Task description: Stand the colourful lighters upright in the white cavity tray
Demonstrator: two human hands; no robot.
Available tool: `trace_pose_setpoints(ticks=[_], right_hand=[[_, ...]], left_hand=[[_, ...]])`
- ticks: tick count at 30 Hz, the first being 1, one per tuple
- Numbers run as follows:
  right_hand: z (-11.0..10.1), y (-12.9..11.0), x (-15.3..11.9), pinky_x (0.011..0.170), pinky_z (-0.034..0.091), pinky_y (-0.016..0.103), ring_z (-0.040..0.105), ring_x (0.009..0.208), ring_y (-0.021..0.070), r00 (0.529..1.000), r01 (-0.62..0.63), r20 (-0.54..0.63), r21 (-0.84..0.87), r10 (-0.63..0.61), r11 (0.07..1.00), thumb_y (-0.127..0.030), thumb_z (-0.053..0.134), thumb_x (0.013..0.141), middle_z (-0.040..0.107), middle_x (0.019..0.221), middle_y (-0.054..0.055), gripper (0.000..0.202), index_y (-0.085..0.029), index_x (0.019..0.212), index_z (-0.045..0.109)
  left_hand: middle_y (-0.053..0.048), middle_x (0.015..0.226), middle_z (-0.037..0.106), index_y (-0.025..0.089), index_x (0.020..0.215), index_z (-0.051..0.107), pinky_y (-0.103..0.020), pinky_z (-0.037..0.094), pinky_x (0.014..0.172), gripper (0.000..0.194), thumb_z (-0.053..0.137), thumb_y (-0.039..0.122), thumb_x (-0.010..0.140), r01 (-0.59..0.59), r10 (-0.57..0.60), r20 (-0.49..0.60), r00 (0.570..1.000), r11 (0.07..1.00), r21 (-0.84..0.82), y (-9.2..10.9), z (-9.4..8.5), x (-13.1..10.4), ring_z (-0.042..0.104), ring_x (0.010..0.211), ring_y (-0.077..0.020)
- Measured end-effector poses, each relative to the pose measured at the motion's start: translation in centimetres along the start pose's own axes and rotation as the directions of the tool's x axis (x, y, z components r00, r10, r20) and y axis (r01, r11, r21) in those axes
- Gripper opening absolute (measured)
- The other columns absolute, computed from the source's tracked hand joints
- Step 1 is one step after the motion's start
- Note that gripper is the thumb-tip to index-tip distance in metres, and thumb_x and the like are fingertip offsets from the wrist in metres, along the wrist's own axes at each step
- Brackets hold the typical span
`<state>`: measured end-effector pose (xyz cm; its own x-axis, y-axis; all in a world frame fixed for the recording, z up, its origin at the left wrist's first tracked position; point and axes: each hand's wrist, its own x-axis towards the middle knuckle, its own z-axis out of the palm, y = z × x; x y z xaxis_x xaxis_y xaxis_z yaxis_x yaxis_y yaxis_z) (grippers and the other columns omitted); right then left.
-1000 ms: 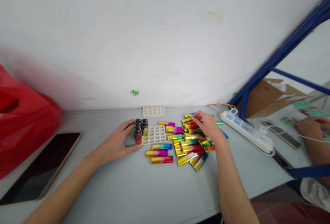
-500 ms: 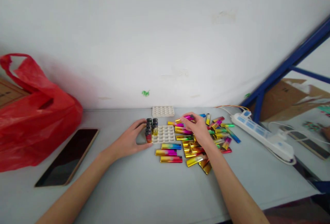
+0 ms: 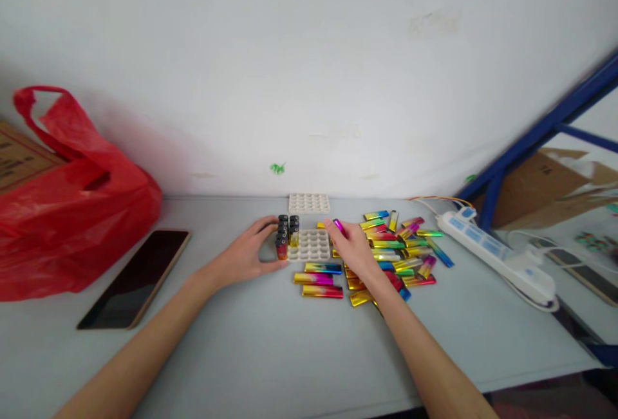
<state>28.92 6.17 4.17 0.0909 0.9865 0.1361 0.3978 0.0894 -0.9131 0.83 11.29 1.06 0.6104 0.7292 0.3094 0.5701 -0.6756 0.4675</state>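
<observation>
My left hand (image 3: 246,250) curves round the left end of a white tray (image 3: 316,246) with rows of round hollows. Its thumb is at the front corner and its fingers are at the back corner, holding the tray. Several black-topped tubes (image 3: 282,235) stand upright in the tray's left rows. Just right of the tray, my right hand (image 3: 355,248) pinches a shiny purple tube (image 3: 338,226), its lower part hidden by the fingers. Below that hand and to its right lies a loose heap of metallic two-coloured tubes (image 3: 386,244). Three more tubes (image 3: 313,279) lie in front of the tray.
A second white tray (image 3: 309,203) lies against the wall. At the left are a red plastic bag (image 3: 91,194) and a dark phone-like device (image 3: 135,279). A white power strip (image 3: 497,258) with cables lies at the right, beside a blue metal frame (image 3: 521,142).
My right hand has moved left from the heap towards the tray, with a purple tube now upright in its fingers. My left hand stays at the tray. The view has shifted slightly.
</observation>
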Motion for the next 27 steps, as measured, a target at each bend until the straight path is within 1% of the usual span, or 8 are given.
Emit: trace_pose_setpoints(ticks=[3, 9, 13, 16, 19, 21, 24, 27], right_hand=[[0.5, -0.5, -0.5, 0.057, 0.028, 0.029, 0.039, 0.057, 0.0132, 0.999, 0.004, -0.038, -0.122, -0.009, 0.993, -0.073, 0.053, 0.096, 0.038, 0.052, -0.004, 0.065, -0.024, 0.055, 0.043], [1.1, -1.4, -1.2, 0.060, 0.027, 0.031, 0.043, 0.058, 0.0150, 0.993, 0.093, -0.058, -0.195, -0.107, 0.976, -0.051, 0.049, 0.094, 0.047, 0.056, -0.003, 0.043, -0.025, 0.060, 0.047], [1.2, -1.4, -1.2, 0.060, 0.027, 0.031, 0.042, 0.057, 0.0147, 0.989, 0.119, -0.065, -0.188, -0.133, 0.975, -0.053, 0.048, 0.097, 0.044, 0.054, -0.004, 0.047, -0.026, 0.060, 0.042], [1.1, -1.3, -1.2, 0.061, 0.028, 0.031, 0.044, 0.057, 0.0153, 0.988, 0.132, -0.051, -0.211, -0.145, 0.969, -0.056, 0.048, 0.100, 0.045, 0.055, -0.003, 0.049, -0.025, 0.061, 0.043], [1.2, -1.3, -1.2, 0.063, 0.029, 0.032, 0.047, 0.059, 0.0165, 0.991, 0.125, -0.021, -0.261, -0.135, 0.957, -0.049, 0.048, 0.100, 0.050, 0.058, -0.002, 0.042, -0.025, 0.065, 0.047], [1.2, -1.2, -1.3, 0.064, 0.030, 0.032, 0.050, 0.061, 0.0175, 0.993, 0.107, -0.015, -0.295, -0.117, 0.950, -0.045, 0.047, 0.101, 0.054, 0.061, -0.001, 0.038, -0.025, 0.070, 0.049], [1.3, -1.2, -1.5, 0.068, 0.034, 0.032, 0.056, 0.067, 0.0204, 0.994, 0.108, 0.011, -0.334, -0.111, 0.936, -0.050, 0.046, 0.107, 0.059, 0.066, -0.001, 0.038, -0.025, 0.080, 0.054], [1.1, -1.4, -1.7, 0.072, 0.040, 0.033, 0.063, 0.075, 0.0232, 0.984, 0.177, 0.086, -0.342, -0.156, 0.923, -0.051, 0.044, 0.112, 0.065, 0.073, 0.001, 0.034, -0.025, 0.094, 0.057]], left_hand=[[-0.017, 0.156, 0.059, 0.020, 0.141, 0.062, -0.052, 0.048, 0.127, 0.071, 0.080, 0.063, 0.086, 0.006, -0.005, 0.015, 1.000, 1.000, -0.010, 0.3, -0.2, 0.1, 0.061, 0.143, -0.0368], [-0.018, 0.155, 0.059, 0.018, 0.141, 0.062, -0.052, 0.046, 0.128, 0.073, 0.078, 0.065, 0.087, 0.007, -0.007, 0.017, 1.000, 1.000, -0.007, 0.6, -0.2, 0.2, 0.060, 0.143, -0.0374], [-0.018, 0.156, 0.059, 0.019, 0.141, 0.062, -0.052, 0.047, 0.127, 0.072, 0.080, 0.062, 0.086, 0.020, -0.021, 0.028, 0.999, 1.000, 0.005, 0.5, -0.3, 0.0, 0.060, 0.144, -0.0378], [-0.019, 0.157, 0.058, 0.018, 0.141, 0.062, -0.052, 0.048, 0.127, 0.072, 0.081, 0.061, 0.087, 0.018, -0.019, 0.034, 0.999, 1.000, 0.010, 0.5, -0.4, 0.0, 0.060, 0.144, -0.0373], [-0.019, 0.156, 0.058, 0.017, 0.142, 0.061, -0.051, 0.046, 0.128, 0.072, 0.079, 0.061, 0.089, 0.009, -0.010, 0.035, 0.999, 1.000, 0.016, 0.6, -0.4, 0.1, 0.059, 0.145, -0.0369], [-0.019, 0.156, 0.058, 0.016, 0.141, 0.061, -0.051, 0.046, 0.128, 0.072, 0.079, 0.062, 0.088, 0.014, -0.014, 0.036, 0.999, 1.000, 0.014, 0.6, -0.4, 0.1, 0.060, 0.145, -0.0369], [-0.018, 0.156, 0.059, 0.018, 0.139, 0.063, -0.051, 0.047, 0.128, 0.072, 0.081, 0.062, 0.086, 0.023, -0.023, 0.034, 0.999, 1.000, 0.006, 0.7, -0.4, 0.2, 0.060, 0.144, -0.0371], [-0.017, 0.155, 0.059, 0.019, 0.141, 0.063, -0.051, 0.048, 0.127, 0.072, 0.080, 0.062, 0.086, 0.017, -0.017, 0.027, 0.999, 1.000, -0.007, 0.8, -0.4, 0.2, 0.061, 0.143, -0.0371]])
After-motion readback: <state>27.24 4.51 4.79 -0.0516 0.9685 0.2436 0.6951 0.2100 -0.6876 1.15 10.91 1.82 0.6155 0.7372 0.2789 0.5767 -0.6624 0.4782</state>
